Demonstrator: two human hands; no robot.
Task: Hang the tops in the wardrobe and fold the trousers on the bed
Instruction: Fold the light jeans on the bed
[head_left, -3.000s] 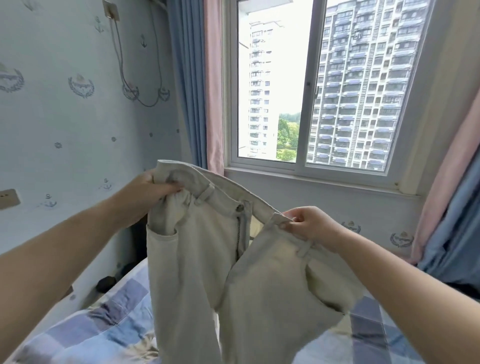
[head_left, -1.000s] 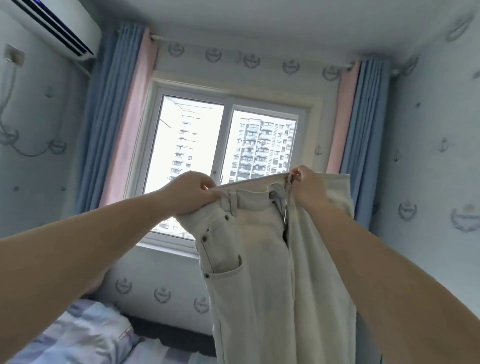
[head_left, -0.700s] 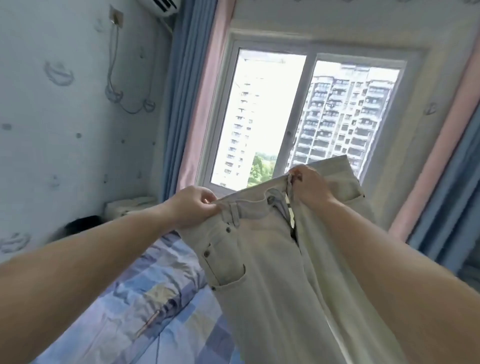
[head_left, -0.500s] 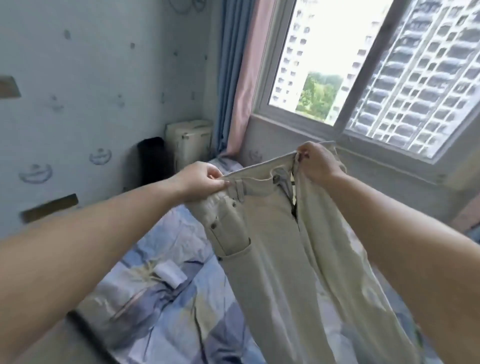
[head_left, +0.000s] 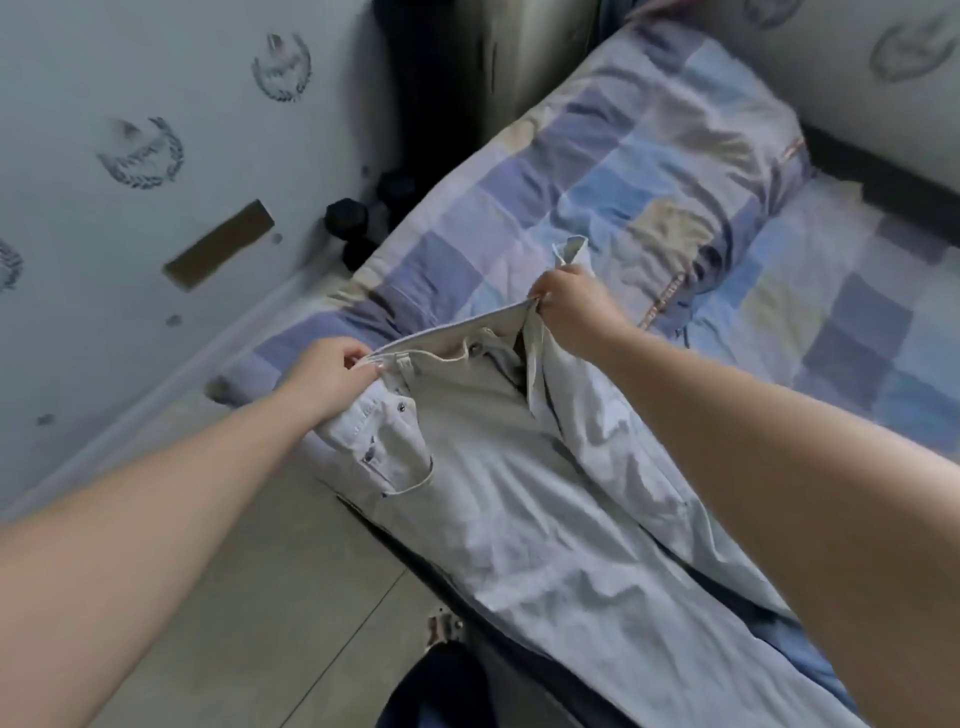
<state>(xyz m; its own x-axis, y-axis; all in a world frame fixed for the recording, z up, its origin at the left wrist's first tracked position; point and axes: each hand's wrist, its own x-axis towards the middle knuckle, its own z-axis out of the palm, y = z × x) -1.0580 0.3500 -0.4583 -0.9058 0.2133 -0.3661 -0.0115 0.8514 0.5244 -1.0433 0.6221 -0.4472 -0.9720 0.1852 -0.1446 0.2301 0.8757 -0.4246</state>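
A person's left hand (head_left: 332, 371) and right hand (head_left: 574, 306) each pinch the waistband of pale beige trousers (head_left: 519, 493), stretching it between them over the near-left edge of a bed (head_left: 857, 322) with a blue checked cover. The legs trail along that edge. Dark dumbbells (head_left: 358, 218) sit on the floor beside the bed, against the wall.

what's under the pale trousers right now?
Under the pale beige denim trousers lies the blue-and-lilac checked quilt on the bed. Left hand and right hand pinch the waistband. What the legs cover, quilt pattern or anything else, cannot be seen.
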